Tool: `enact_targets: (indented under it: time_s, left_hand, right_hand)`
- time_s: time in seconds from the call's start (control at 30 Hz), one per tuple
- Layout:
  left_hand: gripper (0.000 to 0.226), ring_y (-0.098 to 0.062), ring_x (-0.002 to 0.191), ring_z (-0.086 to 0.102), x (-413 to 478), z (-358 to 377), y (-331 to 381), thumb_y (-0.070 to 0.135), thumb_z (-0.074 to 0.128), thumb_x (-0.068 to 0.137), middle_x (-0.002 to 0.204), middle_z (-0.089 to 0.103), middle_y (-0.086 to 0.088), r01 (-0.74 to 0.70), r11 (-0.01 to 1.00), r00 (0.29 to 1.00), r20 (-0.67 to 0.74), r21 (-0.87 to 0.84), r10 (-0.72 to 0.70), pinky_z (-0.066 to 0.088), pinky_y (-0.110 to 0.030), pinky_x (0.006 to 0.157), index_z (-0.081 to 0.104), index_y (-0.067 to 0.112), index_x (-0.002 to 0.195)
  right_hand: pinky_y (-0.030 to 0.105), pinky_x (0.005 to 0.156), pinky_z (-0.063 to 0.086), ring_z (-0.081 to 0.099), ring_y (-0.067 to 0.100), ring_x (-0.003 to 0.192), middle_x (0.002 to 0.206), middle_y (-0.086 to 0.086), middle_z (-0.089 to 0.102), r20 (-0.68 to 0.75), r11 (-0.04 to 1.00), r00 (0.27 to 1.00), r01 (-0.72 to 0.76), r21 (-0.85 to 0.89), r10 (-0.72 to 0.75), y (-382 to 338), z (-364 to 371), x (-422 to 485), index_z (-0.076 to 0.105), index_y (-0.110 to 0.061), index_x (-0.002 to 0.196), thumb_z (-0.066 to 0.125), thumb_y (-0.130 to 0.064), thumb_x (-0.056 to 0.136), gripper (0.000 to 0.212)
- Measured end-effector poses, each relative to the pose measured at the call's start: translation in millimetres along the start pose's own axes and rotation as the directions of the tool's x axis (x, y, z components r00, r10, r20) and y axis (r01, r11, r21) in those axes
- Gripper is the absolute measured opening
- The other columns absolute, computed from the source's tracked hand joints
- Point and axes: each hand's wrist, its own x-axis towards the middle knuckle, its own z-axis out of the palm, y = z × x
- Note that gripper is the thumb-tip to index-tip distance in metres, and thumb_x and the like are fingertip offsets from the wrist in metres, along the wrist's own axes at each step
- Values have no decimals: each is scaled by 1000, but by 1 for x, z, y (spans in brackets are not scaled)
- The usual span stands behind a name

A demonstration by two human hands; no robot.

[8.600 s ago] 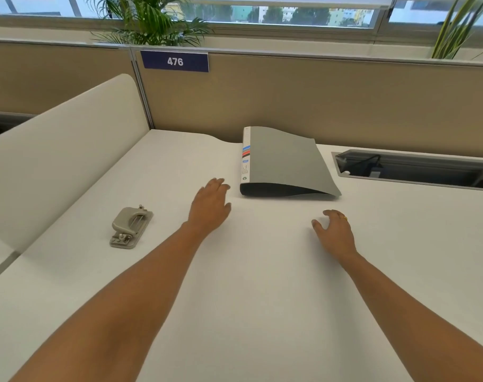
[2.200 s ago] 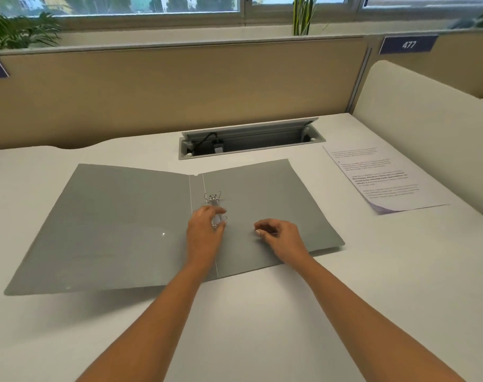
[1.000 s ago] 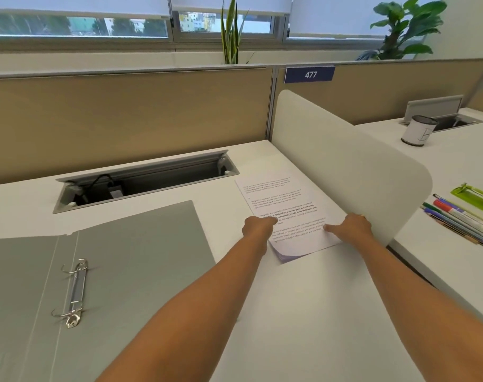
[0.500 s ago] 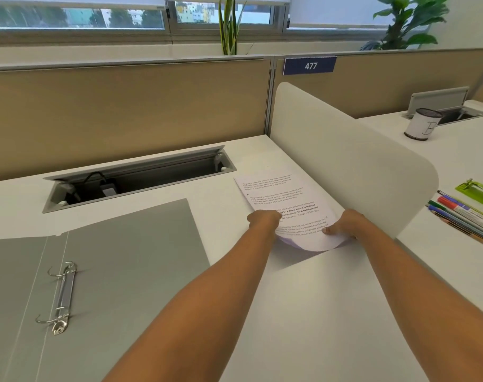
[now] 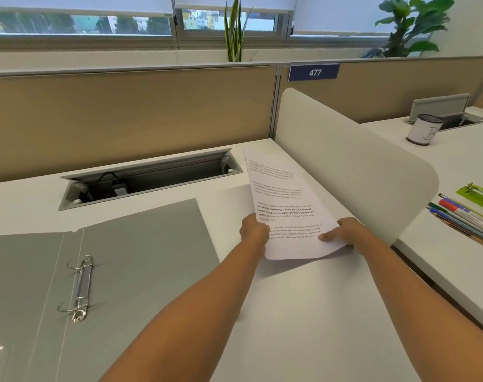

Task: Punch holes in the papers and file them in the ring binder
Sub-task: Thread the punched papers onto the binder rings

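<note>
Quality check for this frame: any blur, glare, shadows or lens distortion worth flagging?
Head view: mild wide-angle stretch, forearms loom large at the bottom. Head view: fine print on the papers is soft; only bold lines read. Head view: the lifted papers shadow the desk; a small glare spot marks the ring binder, lower left.

White "477" on blue sign (image 5: 314, 72), top of partition (image 5: 152, 111). Printed paragraphs on papers (image 5: 284, 199); bold lines partly legible: "strong community bonds, local traditions". Faint letter on white cup (image 5: 425, 130), unreadable.
</note>
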Motion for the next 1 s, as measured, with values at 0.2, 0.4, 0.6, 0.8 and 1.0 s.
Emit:
enact_targets:
  time_s: [0.2, 0.4, 0.6, 0.8, 1.0]
  left_hand:
    - [36, -27, 95, 59, -22, -59, 6, -8, 46, 89, 118, 62, -13, -93, 995, 995, 33, -45, 94, 50, -38, 91, 55, 9, 119]
    - [37, -25, 86, 61, -53, -127, 3, -10, 48, 89, 110, 61, -12, -160, 973, 984, 50, -164, 170, 52, -35, 77, 52, 4, 122]
    - [38, -26, 96, 60, -85, -199, 0, -12, 52, 85, 112, 62, -11, -251, 961, 968, -16, -114, 251, 50, -38, 86, 55, 5, 118]
    - [25, -19, 90, 63, -106, -249, 6, -5, 52, 89, 104, 64, -6, -392, 910, 917, -130, -131, 377, 53, -31, 78, 56, 11, 107]
    - [25, -22, 98, 62, -123, -266, 0, 3, 55, 89, 108, 64, -4, -452, 880, 887, -176, -147, 427, 54, -36, 83, 57, 12, 112]
  right_hand:
    - [28, 67, 49, 63, 23, 80, 101, 11, 66, 155, 936, 971, 125, 329, -184, -20, 10, -37, 62, -5, 101, 74, -16, 77, 29]
    - [35, 79, 57, 67, 25, 87, 105, 9, 69, 175, 748, 908, 192, 635, -381, -60, 45, -79, 62, -5, 111, 68, -15, 81, 31]
    - [33, 69, 58, 67, 25, 82, 103, 12, 68, 9, 583, 838, 372, 722, -546, -92, 96, -131, 62, -6, 109, 66, -10, 82, 27]
    - [35, 79, 58, 66, 27, 93, 109, 11, 67, -88, 473, 776, 467, 747, -625, -106, 140, -176, 59, -4, 114, 64, -10, 85, 30]
    - [30, 73, 58, 69, 21, 87, 101, 4, 70, -142, 412, 740, 511, 755, -658, -112, 151, -205, 62, -9, 106, 65, -9, 84, 23]
